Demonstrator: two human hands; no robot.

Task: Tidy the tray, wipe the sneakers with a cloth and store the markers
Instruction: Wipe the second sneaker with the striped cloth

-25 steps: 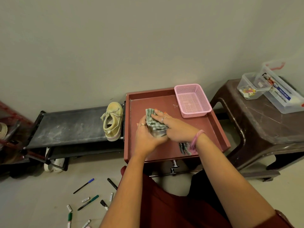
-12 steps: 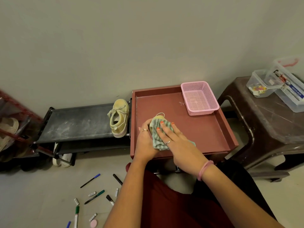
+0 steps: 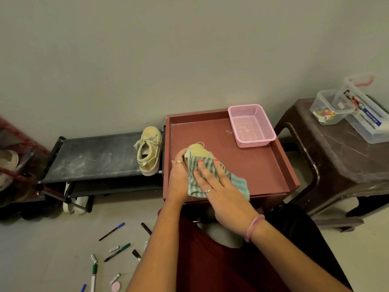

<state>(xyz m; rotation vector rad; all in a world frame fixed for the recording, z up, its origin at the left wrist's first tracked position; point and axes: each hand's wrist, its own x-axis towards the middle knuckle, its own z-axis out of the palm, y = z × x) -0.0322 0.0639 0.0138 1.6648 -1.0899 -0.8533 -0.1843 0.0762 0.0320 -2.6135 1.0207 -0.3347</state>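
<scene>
Cloth on the sneaker, over the red-brown square tray [image 3: 263, 171].
Left hand [image 3: 177, 178] grips the pale yellow canvas sneaker [image 3: 197, 151]; right hand [image 3: 219, 186], fingers spread, presses the green striped cloth [image 3: 233, 180] down.

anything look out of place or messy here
Yes: the markers and loose caps lie scattered on the floor at lower left, uncapped and not stored. The black rack beside the tray looks dusty with pale smears. The pink basket holds nothing.
</scene>
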